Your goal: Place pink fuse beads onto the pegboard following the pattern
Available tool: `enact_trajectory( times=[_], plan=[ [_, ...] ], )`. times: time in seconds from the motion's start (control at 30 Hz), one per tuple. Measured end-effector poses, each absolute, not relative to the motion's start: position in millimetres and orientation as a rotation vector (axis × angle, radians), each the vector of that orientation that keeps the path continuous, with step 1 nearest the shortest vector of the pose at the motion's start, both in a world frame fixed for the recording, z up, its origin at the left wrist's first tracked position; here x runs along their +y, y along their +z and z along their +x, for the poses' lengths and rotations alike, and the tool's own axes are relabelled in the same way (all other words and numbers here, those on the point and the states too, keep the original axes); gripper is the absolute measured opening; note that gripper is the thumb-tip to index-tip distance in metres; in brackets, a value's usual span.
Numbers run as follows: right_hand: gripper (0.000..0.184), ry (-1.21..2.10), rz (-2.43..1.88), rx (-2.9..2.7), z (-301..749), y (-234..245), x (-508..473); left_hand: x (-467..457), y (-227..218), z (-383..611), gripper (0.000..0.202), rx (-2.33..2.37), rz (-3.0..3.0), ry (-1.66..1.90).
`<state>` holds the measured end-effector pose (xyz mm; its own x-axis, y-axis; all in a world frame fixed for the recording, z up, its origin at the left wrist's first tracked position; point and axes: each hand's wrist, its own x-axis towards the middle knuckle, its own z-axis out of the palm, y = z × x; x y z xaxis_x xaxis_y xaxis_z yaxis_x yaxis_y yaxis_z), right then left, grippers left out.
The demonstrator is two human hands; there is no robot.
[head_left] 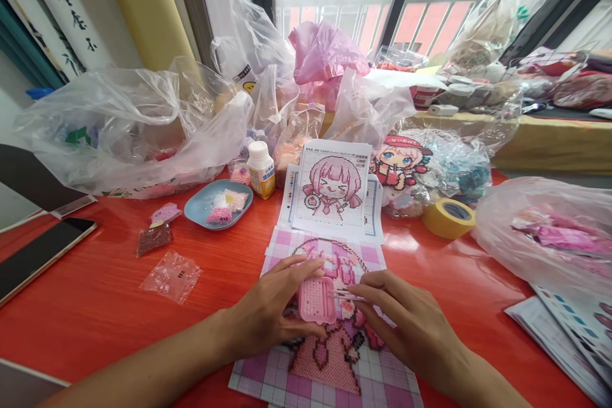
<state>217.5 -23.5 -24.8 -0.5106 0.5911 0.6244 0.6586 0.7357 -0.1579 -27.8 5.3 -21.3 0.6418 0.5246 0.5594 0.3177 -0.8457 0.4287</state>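
My left hand [280, 299] grips a small pink bead tray [318, 301] by its edges, thumb below and fingers above. Pale tweezers [348, 295] are pinched in my right hand [406, 315], their tips at the tray's right side. Whether a bead sits between the tips is too small to tell. Under both hands lies a checked pegboard [382, 376] with a half-filled bead figure [325, 363] in pink with dark outlines. Behind it leans a printed pattern sheet [329, 188] showing a pink-haired character. The tray and hands hide part of the figure.
Left of the pattern are a blue dish [196, 209] of bead packets, a white-capped bottle [261, 172], an open plastic bag [172, 277] and a phone [43, 255]. Yellow tape [449, 218] and a plastic bag [549, 217] lie right. Bulging bags [143, 121] line the back.
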Motion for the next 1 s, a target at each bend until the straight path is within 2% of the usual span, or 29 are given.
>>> enact_trajectory(
  times=[0.77,1.0],
  plan=[
    [0.017,-0.101,-0.904,-2.26,218.3,-29.5,-23.3,3.2,-21.4,-28.6,0.08,0.574,2.611,0.999],
    [0.015,-0.149,-0.941,-2.224,219.0,-25.6,-23.0,3.4,-24.9,-29.6,0.075,0.688,2.603,1.014]
  ],
)
